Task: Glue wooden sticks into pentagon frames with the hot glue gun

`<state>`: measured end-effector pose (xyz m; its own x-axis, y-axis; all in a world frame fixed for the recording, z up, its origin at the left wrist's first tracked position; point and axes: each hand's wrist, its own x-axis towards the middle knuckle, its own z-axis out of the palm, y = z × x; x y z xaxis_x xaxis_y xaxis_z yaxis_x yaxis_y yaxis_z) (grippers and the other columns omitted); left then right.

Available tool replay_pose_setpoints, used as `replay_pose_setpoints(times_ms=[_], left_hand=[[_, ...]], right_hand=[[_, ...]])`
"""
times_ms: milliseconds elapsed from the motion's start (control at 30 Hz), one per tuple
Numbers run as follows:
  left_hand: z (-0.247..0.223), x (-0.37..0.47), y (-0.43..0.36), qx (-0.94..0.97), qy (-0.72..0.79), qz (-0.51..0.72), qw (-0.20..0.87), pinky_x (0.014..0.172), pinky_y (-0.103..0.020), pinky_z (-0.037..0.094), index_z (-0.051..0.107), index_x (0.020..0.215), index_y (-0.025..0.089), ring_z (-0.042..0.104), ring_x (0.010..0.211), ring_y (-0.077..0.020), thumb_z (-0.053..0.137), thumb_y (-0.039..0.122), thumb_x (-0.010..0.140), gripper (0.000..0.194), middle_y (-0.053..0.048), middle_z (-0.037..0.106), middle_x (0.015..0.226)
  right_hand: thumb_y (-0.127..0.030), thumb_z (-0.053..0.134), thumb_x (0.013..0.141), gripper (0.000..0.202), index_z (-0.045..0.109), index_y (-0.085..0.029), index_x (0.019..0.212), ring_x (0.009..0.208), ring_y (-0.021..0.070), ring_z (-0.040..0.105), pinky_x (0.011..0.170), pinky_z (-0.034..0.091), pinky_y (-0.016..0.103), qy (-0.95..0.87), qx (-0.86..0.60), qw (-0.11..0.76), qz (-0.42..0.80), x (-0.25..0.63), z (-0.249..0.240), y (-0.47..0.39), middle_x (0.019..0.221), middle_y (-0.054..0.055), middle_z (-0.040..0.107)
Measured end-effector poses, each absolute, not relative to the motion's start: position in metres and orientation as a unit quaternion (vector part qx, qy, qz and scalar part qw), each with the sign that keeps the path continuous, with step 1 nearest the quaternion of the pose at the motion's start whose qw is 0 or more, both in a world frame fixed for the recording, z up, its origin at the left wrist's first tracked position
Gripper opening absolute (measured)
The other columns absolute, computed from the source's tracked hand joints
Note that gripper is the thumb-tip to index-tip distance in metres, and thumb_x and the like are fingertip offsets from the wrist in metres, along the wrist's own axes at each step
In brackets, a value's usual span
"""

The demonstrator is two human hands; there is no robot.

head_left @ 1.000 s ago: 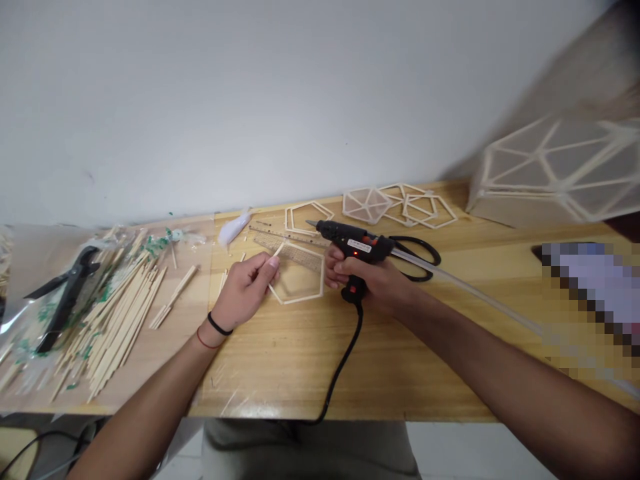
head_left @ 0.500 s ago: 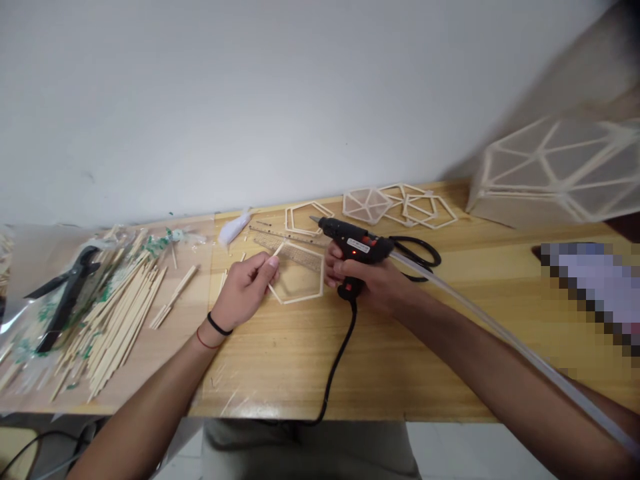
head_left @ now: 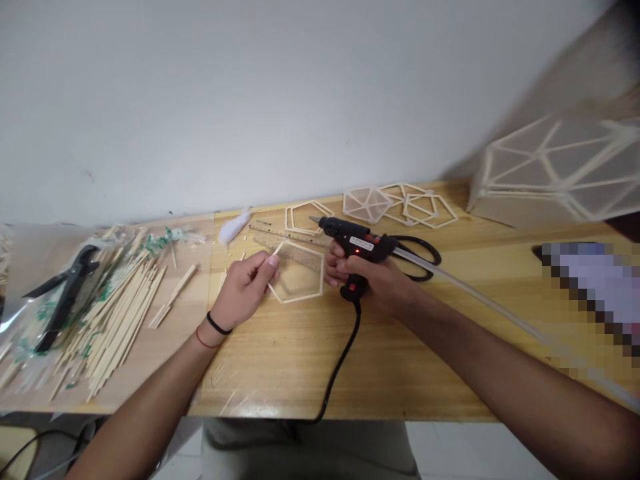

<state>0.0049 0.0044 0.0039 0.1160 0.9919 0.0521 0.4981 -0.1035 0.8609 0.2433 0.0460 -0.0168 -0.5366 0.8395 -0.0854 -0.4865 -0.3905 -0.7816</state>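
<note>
Pentagonal stick frame [head_left: 303, 299] sits at eight o'clock from the hot glue gun [head_left: 351, 233]. Your left hand [head_left: 245, 287] pinches its left side; your right hand [head_left: 369, 275] wraps the gun's grip.

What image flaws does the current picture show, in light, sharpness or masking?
Head view: soft shadow on the wall at upper right; glare on the plastic sheet at far left; large faceted frame looks soft; coarse pixel blocks cover the flat object at right.

Sticks [head_left: 125, 320] left of glue gun [head_left: 356, 243], apparently on plastic [head_left: 183, 337]
</note>
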Motion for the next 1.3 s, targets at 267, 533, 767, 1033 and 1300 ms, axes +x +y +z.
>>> replay_pose_setpoints(times_ms=[267,533,767,1033,1300], left_hand=[[0.0035,0.0050,0.0048,0.656,0.570,0.346,0.353,0.055,-0.028,0.036,0.060,0.072,0.021,0.046,0.053,-0.0128,0.050,0.065,0.104,0.055,0.003,0.052,0.057],[0.0044,0.0058,0.0040,0.657,0.567,0.347,0.354,0.055,-0.028,0.036,0.060,0.072,0.021,0.047,0.053,-0.0129,0.050,0.063,0.105,0.054,0.004,0.051,0.056],[0.0044,0.0049,0.0044,0.656,0.571,0.345,0.353,0.055,-0.028,0.036,0.059,0.072,0.021,0.048,0.055,-0.0133,0.049,0.066,0.104,0.056,0.003,0.052,0.057],[0.0054,0.0056,0.0042,0.656,0.572,0.344,0.352,0.055,-0.028,0.037,0.060,0.073,0.021,0.048,0.054,-0.0133,0.049,0.066,0.104,0.056,0.003,0.053,0.058],[0.0040,0.0050,0.0043,0.655,0.570,0.348,0.355,0.056,-0.028,0.036,0.061,0.073,0.021,0.046,0.053,-0.0130,0.049,0.062,0.105,0.054,0.004,0.051,0.056]], right_hand=[[-0.019,0.081,0.071,0.023,0.059,-0.022,0.077,0.059,0.0114,0.035,0.061,0.037,0.031,-0.367,-0.250,0.421,0.791,0.2430,-0.0148,0.0453,0.068,-0.006,0.044],[-0.017,0.078,0.074,0.019,0.060,-0.022,0.076,0.059,0.0118,0.033,0.063,0.036,0.032,-0.370,-0.250,0.426,0.787,0.2412,-0.0155,0.0450,0.064,-0.006,0.042],[-0.021,0.079,0.072,0.023,0.056,-0.023,0.076,0.059,0.0126,0.031,0.064,0.038,0.033,-0.357,-0.260,0.420,0.793,0.2403,-0.0129,0.0456,0.066,-0.006,0.038],[-0.022,0.074,0.062,0.023,0.055,-0.023,0.075,0.059,0.0129,0.030,0.063,0.039,0.034,-0.357,-0.265,0.405,0.799,0.2421,-0.0098,0.0469,0.067,-0.005,0.037],[-0.023,0.075,0.068,0.012,0.069,-0.020,0.078,0.058,0.0120,0.036,0.061,0.041,0.034,-0.372,-0.314,0.430,0.760,0.2408,-0.0114,0.0475,0.064,-0.004,0.046]])
